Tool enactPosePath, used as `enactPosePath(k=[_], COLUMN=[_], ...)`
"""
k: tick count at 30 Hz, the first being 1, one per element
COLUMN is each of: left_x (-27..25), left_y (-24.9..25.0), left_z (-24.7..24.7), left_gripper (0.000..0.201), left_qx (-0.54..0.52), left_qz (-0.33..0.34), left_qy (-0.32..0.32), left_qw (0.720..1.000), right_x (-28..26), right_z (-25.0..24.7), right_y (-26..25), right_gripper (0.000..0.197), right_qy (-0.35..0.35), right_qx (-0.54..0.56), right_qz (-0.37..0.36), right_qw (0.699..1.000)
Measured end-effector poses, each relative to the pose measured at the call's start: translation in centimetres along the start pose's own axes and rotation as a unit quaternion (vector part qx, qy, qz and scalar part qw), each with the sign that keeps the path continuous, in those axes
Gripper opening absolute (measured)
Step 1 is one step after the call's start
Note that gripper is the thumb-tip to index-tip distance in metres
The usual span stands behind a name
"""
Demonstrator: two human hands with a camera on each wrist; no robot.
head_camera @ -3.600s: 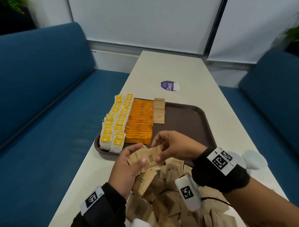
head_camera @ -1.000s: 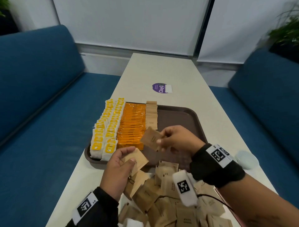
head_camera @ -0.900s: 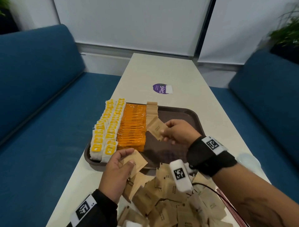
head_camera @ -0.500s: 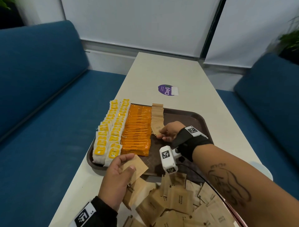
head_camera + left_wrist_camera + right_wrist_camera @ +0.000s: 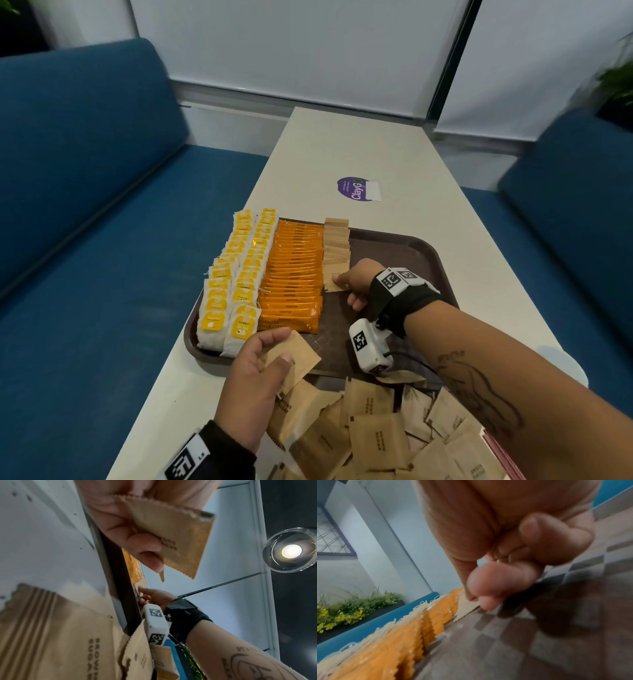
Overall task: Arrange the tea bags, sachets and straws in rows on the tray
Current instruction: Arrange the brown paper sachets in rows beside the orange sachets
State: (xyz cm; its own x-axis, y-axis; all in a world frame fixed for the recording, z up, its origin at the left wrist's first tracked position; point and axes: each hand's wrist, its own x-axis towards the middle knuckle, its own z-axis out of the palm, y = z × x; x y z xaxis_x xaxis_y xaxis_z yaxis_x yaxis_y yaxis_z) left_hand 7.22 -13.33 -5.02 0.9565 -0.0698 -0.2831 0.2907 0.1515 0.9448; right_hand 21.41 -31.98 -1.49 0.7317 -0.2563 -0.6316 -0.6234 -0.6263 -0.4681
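A brown tray (image 5: pixel 411 260) holds two rows of yellow-tagged tea bags (image 5: pixel 236 274), a row of orange sachets (image 5: pixel 294 274) and a short row of brown sugar sachets (image 5: pixel 336 246). My right hand (image 5: pixel 342 284) is low on the tray and pinches a brown sachet (image 5: pixel 334 286) by its edge. That sachet lies flat at the near end of the brown row. My left hand (image 5: pixel 281 349) holds another brown sachet (image 5: pixel 294 359) between thumb and fingers over the tray's near rim; the left wrist view shows this sachet (image 5: pixel 180 536) too. A loose pile of brown sachets (image 5: pixel 376 435) lies on the table in front of me.
The tray's right half is bare brown surface. A purple sticker (image 5: pixel 356 188) is on the white table (image 5: pixel 359 144) beyond the tray. Blue sofas (image 5: pixel 85 205) flank both sides. A white round object (image 5: pixel 561 363) sits at the table's right edge.
My right hand has carried its brown sachet from above the pile forward and down to the near end of the brown row. The left hand has kept its sachet almost still.
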Motion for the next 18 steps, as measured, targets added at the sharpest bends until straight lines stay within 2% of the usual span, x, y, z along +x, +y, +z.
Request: enactPosePath(k=[7, 11, 14, 18], left_x=[-0.3, -0.6, -1.2, -1.8], left_y=[0.2, 0.6, 1.1, 1.3], left_z=[-0.2, 0.2, 0.7, 1.5], left_gripper=[0.030, 0.033, 0.035, 0.035], left_qx=[0.002, 0.015, 0.024, 0.034], left_qz=[0.001, 0.029, 0.048, 0.063], left_qy=[-0.002, -0.013, -0.028, -0.042], left_qw=[1.000, 0.999, 0.998, 0.997], right_x=[-0.6, -3.7, -7.7, -12.0], right_z=[-1.6, -3.2, -3.4, -1.5], right_y=[-0.3, 0.3, 1.5, 4.6], right_gripper=[0.035, 0.032, 0.025, 0.020], right_qy=[0.004, -0.003, -0.053, -0.088], right_qx=[0.029, 0.123, 0.135, 0.119], right_qz=[-0.021, -0.105, -0.186, -0.225], right_qw=[0.999, 0.987, 0.972, 0.963])
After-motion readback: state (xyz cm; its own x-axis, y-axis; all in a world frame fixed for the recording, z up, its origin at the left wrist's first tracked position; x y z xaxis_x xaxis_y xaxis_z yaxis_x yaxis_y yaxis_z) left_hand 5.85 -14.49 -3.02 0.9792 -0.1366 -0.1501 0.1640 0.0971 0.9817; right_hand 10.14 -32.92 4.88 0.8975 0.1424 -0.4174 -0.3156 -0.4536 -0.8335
